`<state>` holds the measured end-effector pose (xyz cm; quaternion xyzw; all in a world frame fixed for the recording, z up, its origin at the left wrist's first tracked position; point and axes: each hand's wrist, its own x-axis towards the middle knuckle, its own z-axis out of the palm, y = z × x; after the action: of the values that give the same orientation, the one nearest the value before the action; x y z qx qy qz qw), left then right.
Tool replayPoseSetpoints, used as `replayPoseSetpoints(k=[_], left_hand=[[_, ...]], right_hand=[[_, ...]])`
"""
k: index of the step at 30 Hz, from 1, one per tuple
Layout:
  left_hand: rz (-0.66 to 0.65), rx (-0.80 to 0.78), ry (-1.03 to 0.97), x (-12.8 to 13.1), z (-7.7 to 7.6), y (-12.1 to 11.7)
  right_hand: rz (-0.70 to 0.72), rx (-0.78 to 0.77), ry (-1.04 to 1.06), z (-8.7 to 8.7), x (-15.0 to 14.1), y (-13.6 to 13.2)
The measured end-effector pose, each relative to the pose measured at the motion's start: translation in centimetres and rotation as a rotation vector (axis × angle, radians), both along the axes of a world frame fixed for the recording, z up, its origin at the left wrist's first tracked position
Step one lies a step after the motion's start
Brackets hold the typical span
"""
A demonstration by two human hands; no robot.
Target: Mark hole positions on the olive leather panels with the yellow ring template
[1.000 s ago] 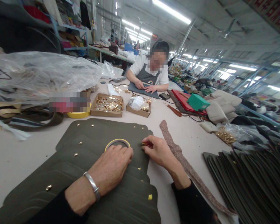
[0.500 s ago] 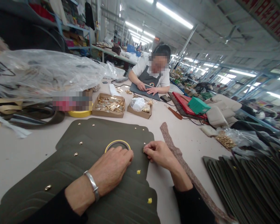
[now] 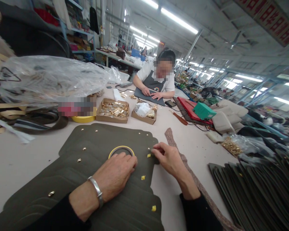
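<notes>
A fanned stack of olive-green panels (image 3: 98, 136) lies in front of me, with small gold metal fittings (image 3: 79, 160) along its layers. My left hand (image 3: 117, 175) rests on the panels, fingers curled over the near side of a roll of yellow tape (image 3: 121, 148); its far rim shows beyond the knuckles. Just off the panels' right edge is my right hand (image 3: 167, 157), its bent fingers and thumb slightly apart with nothing seen in them. Beside its fingertips a small yellow tape piece (image 3: 148, 155) sits on the panel, below a gold fitting. More yellow pieces (image 3: 143, 177) lie nearer me.
Cardboard boxes of gold hardware (image 3: 112, 110) stand beyond the panels. A brown patterned strip (image 3: 170, 138) runs along the right, and more dark green panels (image 3: 233, 183) are stacked there. Clear plastic bags (image 3: 53, 73) lie left. Across the table a co-worker (image 3: 156, 80) leans over a dark piece.
My right hand has let go of the small yellow piece, which now lies on the panel edge, and has drawn slightly right. My left hand stays on the tape roll.
</notes>
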<state>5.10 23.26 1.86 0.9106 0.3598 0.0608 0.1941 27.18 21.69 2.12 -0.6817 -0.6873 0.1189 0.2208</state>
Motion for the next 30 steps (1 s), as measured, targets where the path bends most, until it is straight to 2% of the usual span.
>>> replayPoseSetpoints(k=[3, 5, 11, 15, 19, 23, 30], left_hand=[[0.001, -0.014, -0.021, -0.1, 0.1, 0.0], [0.007, -0.029, -0.035, -0.1, 0.0, 0.1], [-0.005, -0.054, -0.073, -0.3, -0.2, 0.4], [0.008, -0.048, -0.073, -0.4, 0.3, 0.1], [0.001, -0.015, -0.031, -0.3, 1.2, -0.5], [0.003, 0.059, 0.041, -0.1, 2.0, -1.1], [-0.049, 0.135, 0.158, 0.5, 2.4, -2.0]], right_hand=[[0.155, 0.019, -0.001, 0.3, 0.0, -0.1], [0.188, -0.011, -0.071, 0.2, -0.6, -0.1], [-0.028, -0.161, -0.185, -0.3, -2.5, 0.8], [-0.043, -0.195, -0.183, -0.5, -2.1, 0.9], [0.062, -0.085, -0.132, -0.9, -1.7, 0.5], [0.174, 0.063, -0.133, -1.6, -2.8, 0.6], [0.247, 0.026, -0.03, -2.0, -4.2, 1.2]])
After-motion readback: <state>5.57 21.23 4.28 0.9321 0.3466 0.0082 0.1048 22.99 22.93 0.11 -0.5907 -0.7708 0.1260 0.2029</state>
